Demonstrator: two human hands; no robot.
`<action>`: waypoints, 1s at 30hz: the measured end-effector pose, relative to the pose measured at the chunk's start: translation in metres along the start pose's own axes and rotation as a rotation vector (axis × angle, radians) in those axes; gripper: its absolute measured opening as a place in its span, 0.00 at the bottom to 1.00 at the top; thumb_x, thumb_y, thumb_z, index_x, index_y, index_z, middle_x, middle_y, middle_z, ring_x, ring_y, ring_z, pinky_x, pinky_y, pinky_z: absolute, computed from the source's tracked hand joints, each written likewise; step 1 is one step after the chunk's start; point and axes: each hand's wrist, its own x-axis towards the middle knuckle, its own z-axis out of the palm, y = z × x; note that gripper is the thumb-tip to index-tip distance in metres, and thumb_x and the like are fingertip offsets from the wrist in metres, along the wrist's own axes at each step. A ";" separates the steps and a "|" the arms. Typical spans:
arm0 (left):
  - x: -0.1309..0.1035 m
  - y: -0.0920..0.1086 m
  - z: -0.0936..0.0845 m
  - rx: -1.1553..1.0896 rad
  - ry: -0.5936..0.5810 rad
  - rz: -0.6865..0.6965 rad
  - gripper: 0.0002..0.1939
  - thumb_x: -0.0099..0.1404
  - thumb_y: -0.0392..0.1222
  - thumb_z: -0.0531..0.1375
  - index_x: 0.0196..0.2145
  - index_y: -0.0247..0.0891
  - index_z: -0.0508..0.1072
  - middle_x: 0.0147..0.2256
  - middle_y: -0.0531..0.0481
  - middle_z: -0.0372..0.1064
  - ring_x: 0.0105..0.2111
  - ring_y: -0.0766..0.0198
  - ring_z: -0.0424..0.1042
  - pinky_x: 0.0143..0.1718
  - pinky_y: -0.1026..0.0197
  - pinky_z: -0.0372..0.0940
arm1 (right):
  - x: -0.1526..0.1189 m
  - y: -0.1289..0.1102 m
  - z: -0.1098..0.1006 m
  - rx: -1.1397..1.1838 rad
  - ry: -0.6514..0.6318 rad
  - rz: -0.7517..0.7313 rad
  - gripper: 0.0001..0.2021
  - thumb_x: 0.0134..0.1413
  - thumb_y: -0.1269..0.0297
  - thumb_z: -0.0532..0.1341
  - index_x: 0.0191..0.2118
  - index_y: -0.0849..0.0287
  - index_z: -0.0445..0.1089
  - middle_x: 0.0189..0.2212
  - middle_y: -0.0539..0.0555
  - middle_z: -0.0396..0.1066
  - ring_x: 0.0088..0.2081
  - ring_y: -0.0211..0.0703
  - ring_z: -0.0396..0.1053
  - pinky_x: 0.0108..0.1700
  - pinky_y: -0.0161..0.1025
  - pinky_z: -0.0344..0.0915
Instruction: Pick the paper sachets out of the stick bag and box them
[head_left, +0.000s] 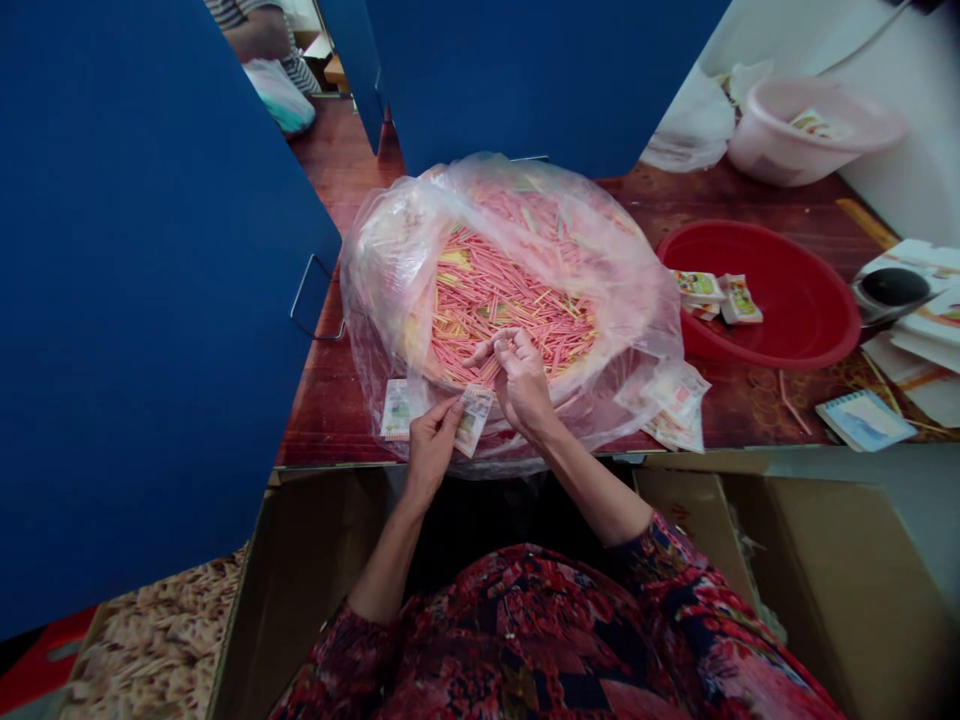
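A wide round container lined with a clear plastic bag holds a heap of thin pink and yellow sticks. My left hand pinches a small printed packet at the container's near edge. Over the near part of the sticks is my right hand, its fingers curled together; what they hold, if anything, is too small to make out. Another printed packet lies left of my left hand. More flat packets lie to the right of the container.
A red basin with small packs stands at the right, a pale pink tub behind it. A notepad lies near the front edge. Blue panels rise at left and back. Cardboard boxes are below; another person's arm shows at upper left.
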 end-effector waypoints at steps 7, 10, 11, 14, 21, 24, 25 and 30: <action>-0.001 0.001 0.001 -0.016 0.001 0.047 0.20 0.64 0.54 0.64 0.46 0.38 0.83 0.42 0.47 0.81 0.41 0.57 0.78 0.46 0.56 0.71 | -0.016 0.005 -0.001 -0.184 -0.104 0.024 0.07 0.64 0.57 0.58 0.38 0.53 0.63 0.31 0.48 0.75 0.36 0.42 0.73 0.47 0.40 0.67; 0.000 0.001 0.004 -0.046 0.016 0.059 0.19 0.64 0.54 0.64 0.46 0.38 0.82 0.43 0.47 0.81 0.42 0.58 0.78 0.47 0.57 0.70 | -0.023 0.002 -0.003 -0.311 -0.190 0.049 0.09 0.66 0.56 0.56 0.36 0.54 0.67 0.38 0.52 0.76 0.42 0.43 0.72 0.50 0.42 0.65; 0.000 0.000 0.006 -0.066 0.027 0.057 0.19 0.64 0.54 0.64 0.46 0.38 0.82 0.42 0.47 0.81 0.42 0.58 0.77 0.46 0.58 0.71 | -0.025 0.001 -0.003 -0.367 -0.220 0.039 0.10 0.66 0.56 0.56 0.36 0.55 0.69 0.41 0.53 0.76 0.45 0.44 0.72 0.52 0.42 0.64; 0.003 0.000 0.010 -0.177 0.086 0.030 0.19 0.61 0.54 0.66 0.44 0.38 0.82 0.41 0.47 0.80 0.39 0.60 0.77 0.44 0.60 0.70 | -0.029 -0.003 -0.003 -0.474 -0.247 -0.010 0.08 0.64 0.57 0.58 0.41 0.54 0.71 0.50 0.54 0.72 0.54 0.46 0.68 0.59 0.43 0.60; 0.009 0.013 0.012 -0.417 0.093 0.008 0.20 0.54 0.51 0.72 0.41 0.38 0.80 0.42 0.47 0.79 0.40 0.62 0.77 0.48 0.58 0.69 | -0.032 0.001 -0.012 -0.440 -0.133 0.023 0.07 0.55 0.60 0.66 0.35 0.55 0.69 0.32 0.49 0.68 0.36 0.41 0.66 0.43 0.38 0.64; 0.009 0.018 0.011 -0.435 0.073 -0.030 0.17 0.51 0.48 0.73 0.36 0.38 0.80 0.37 0.49 0.79 0.38 0.63 0.76 0.47 0.60 0.69 | -0.032 0.004 -0.016 -0.406 -0.094 0.003 0.07 0.58 0.61 0.63 0.30 0.55 0.68 0.27 0.47 0.65 0.31 0.38 0.62 0.38 0.36 0.60; 0.009 0.019 0.011 -0.453 0.067 -0.058 0.16 0.51 0.47 0.73 0.35 0.38 0.79 0.36 0.50 0.78 0.37 0.64 0.75 0.46 0.60 0.68 | -0.032 0.004 -0.017 -0.408 -0.089 -0.021 0.07 0.58 0.62 0.63 0.30 0.55 0.68 0.27 0.47 0.65 0.31 0.38 0.62 0.38 0.36 0.60; 0.012 0.022 0.013 -0.630 0.030 -0.187 0.13 0.49 0.41 0.73 0.33 0.38 0.77 0.36 0.51 0.78 0.40 0.63 0.76 0.48 0.57 0.68 | -0.032 0.006 -0.020 -0.401 -0.065 -0.032 0.06 0.57 0.63 0.64 0.30 0.56 0.69 0.27 0.46 0.65 0.31 0.37 0.62 0.36 0.35 0.60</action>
